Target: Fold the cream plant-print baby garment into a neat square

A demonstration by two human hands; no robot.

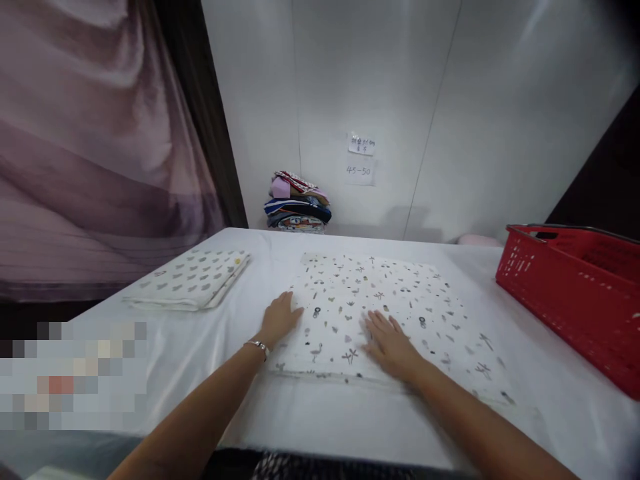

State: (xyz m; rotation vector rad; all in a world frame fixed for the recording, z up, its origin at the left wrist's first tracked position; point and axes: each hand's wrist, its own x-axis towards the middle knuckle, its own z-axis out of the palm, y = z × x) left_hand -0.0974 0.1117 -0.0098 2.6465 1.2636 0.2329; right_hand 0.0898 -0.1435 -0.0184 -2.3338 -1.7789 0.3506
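Note:
A white cloth with small dark printed figures lies spread flat on the white table in front of me. My left hand rests palm down at the cloth's left edge, a thin bracelet on its wrist. My right hand lies flat on the cloth near its front edge, fingers spread. Neither hand grips anything.
A folded white cloth with grey spots lies at the left of the table. A stack of folded coloured fabrics stands against the back wall. A red plastic basket sits at the right edge. Paper notes hang on the wall.

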